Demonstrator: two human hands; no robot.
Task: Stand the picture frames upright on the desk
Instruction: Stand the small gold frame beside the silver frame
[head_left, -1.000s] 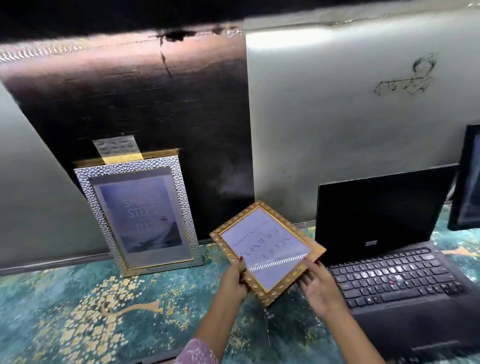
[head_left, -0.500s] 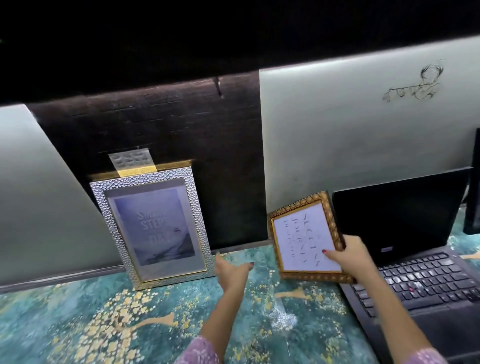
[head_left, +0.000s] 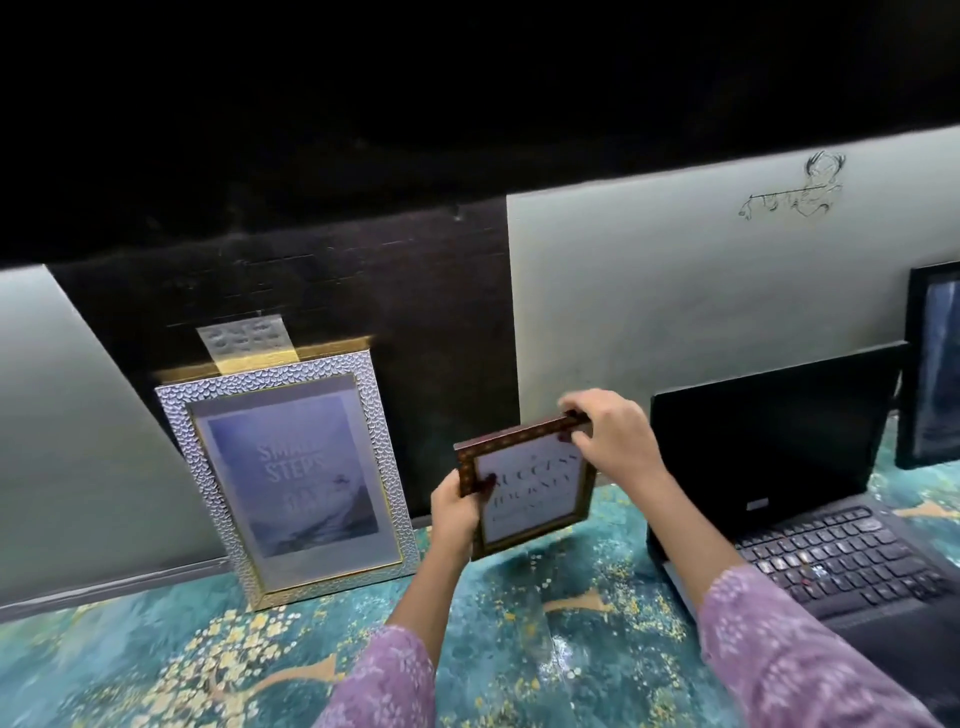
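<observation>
My right hand's (head_left: 610, 439) fingers curl over the top right corner of the small dark wood picture frame with gold-patterned border (head_left: 524, 488), pinching it. My left hand (head_left: 457, 506) clamps the same frame's left edge, thumb on the front. I see the frame upright, slightly tilted, just left of the open black laptop (head_left: 795, 499); I cannot tell whether its base touches the teal floral desk (head_left: 156, 649). Further left of the laptop, the large silver hammered-metal picture frame (head_left: 291, 478) leans against the dark wall panel (head_left: 415, 312).
</observation>
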